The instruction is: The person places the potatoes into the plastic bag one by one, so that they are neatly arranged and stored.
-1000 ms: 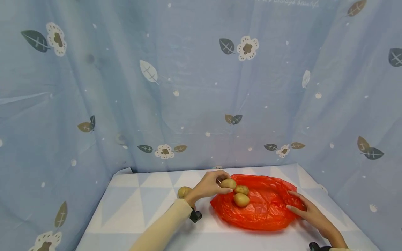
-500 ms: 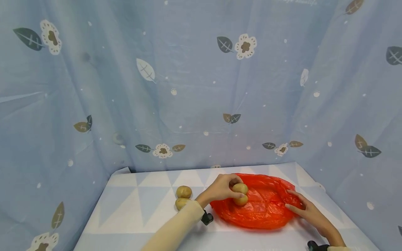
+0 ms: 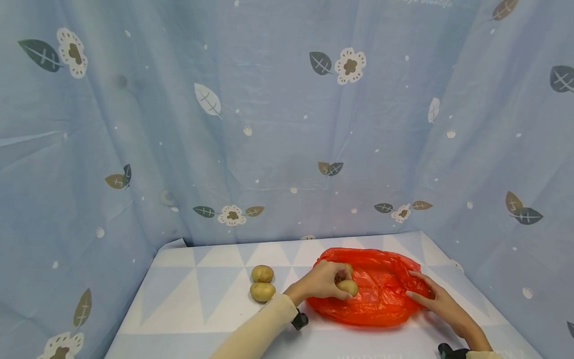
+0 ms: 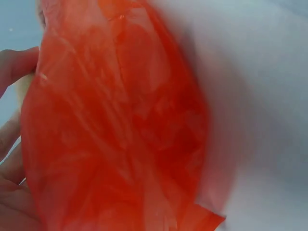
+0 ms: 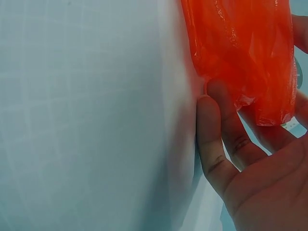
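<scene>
My left hand (image 3: 324,280) reaches over the left rim of a red plastic bag (image 3: 381,286), its thumb and fingers around a potato (image 3: 348,287). Just behind that potato, another potato (image 3: 349,268) shows in part beside the fingers. The bag lies spread on its side, crumpled and glossy. At its right edge my right hand (image 3: 444,306) holds the plastic, thumb and index finger over the rim. The right wrist view shows other fingers (image 5: 209,122) against the bag's outside. In the left wrist view the red plastic (image 4: 120,120) hides most of the left hand and the potato.
Two potatoes (image 3: 262,273) lie close together on the table, left of the bag. The table (image 3: 175,309) carries a cloth with pale blue and white triangles. A blue patterned curtain (image 3: 278,124) encloses the back and sides.
My left hand has carried a potato rightward and down into the bag, among the potatoes there. Its forearm has moved off the second potato on the table. My right hand stays at the bag's edge.
</scene>
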The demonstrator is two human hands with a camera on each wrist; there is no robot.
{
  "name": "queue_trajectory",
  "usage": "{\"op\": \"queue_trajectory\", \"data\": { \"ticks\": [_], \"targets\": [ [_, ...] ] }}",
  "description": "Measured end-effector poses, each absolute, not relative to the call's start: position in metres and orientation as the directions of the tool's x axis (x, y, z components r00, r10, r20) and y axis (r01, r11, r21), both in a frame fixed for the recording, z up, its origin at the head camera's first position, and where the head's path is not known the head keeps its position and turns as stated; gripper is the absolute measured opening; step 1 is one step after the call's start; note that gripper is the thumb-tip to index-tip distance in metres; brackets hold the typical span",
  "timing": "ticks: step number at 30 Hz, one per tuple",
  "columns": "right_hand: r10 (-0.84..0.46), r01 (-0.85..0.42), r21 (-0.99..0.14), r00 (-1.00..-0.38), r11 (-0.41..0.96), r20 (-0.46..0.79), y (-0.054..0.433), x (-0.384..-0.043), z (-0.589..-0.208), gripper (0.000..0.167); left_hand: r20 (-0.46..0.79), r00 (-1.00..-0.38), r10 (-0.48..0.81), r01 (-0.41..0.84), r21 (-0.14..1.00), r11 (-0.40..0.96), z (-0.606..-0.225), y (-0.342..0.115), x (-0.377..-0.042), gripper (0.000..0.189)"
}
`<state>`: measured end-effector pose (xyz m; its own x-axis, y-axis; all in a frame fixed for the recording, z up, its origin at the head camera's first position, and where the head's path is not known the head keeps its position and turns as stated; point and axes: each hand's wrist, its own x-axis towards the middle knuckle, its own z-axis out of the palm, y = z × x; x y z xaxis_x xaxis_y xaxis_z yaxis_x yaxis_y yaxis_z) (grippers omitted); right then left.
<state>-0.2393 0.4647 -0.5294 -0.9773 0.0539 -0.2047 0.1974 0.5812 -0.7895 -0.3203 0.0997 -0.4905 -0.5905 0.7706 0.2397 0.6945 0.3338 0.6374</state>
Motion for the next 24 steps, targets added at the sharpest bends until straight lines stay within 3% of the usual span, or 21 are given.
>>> {"op": "queue_trajectory", "data": {
  "ticks": [7, 24],
  "targets": [
    [0.057, 0.203, -0.789, -0.976, 0.581, -0.210, 0.464, -0.238, -0.528, 0.085, 0.205, -0.592, 0.780, 0.665, 0.670, 0.329, -0.495, 0.104, -0.311, 0.025],
    [0.041, 0.179, -0.787, -0.980, 0.590, -0.192, 0.464, -0.236, -0.529, 0.082, 0.264, -0.609, 0.748, 0.691, 0.639, 0.337, -0.498, 0.093, -0.318, 0.030]
  ]
}}
